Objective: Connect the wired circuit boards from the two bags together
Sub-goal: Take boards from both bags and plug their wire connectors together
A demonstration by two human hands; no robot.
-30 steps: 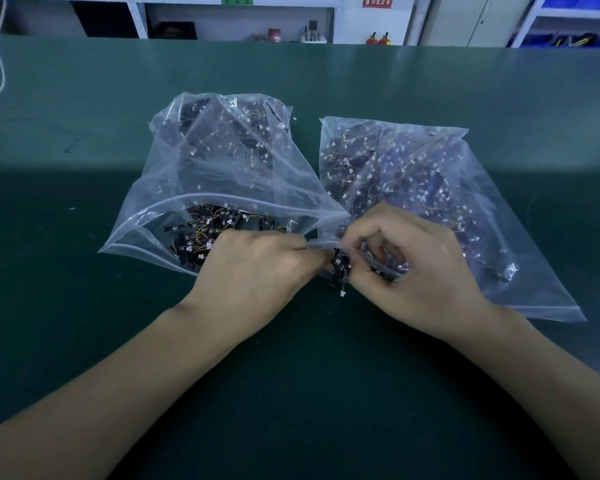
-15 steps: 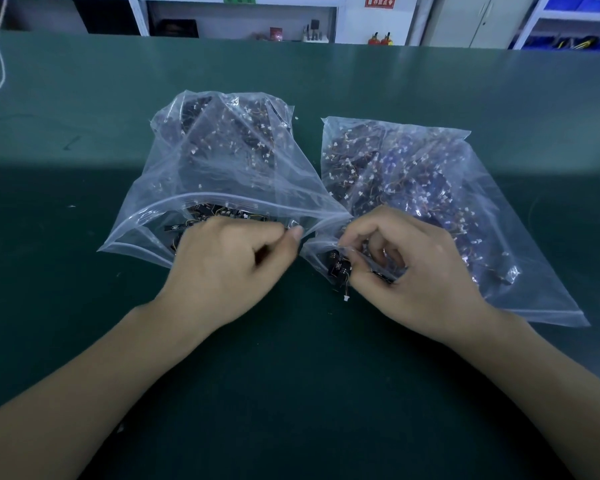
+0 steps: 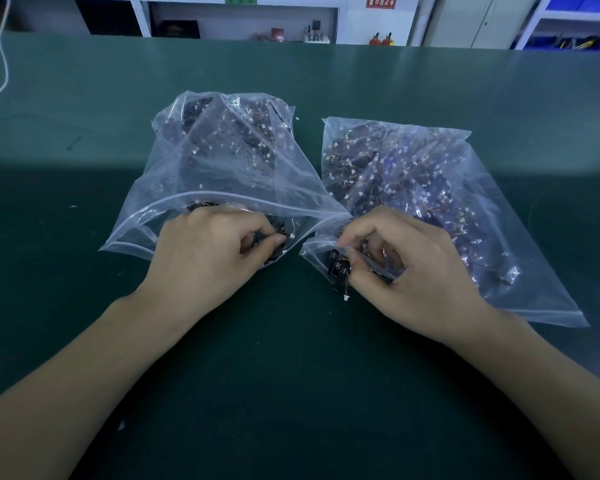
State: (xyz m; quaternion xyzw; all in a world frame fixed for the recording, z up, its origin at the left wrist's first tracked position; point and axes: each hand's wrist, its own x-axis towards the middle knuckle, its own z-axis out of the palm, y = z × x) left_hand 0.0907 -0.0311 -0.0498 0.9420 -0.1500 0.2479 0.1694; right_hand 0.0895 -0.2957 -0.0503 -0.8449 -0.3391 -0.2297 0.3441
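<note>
Two clear zip bags lie side by side on the green table, both full of small black circuit boards with thin wires and white plugs. My left hand (image 3: 208,252) reaches into the mouth of the left bag (image 3: 222,161), its curled fingers pinching a dark wired board (image 3: 281,235) there. At the mouth of the right bag (image 3: 413,174), my right hand (image 3: 406,268) pinches a black circuit board (image 3: 338,266). A short wire with a white plug (image 3: 345,298) dangles from that board onto the table.
The green table (image 3: 291,375) stretches wide in front of the bags and to both sides. A white cord (image 3: 2,60) hangs at the far left. Shelves and cabinets stand behind the table's far edge.
My left hand has drawn away from the right bag's mouth and moved left into the left bag's opening. My right hand keeps hold of its board in the same place.
</note>
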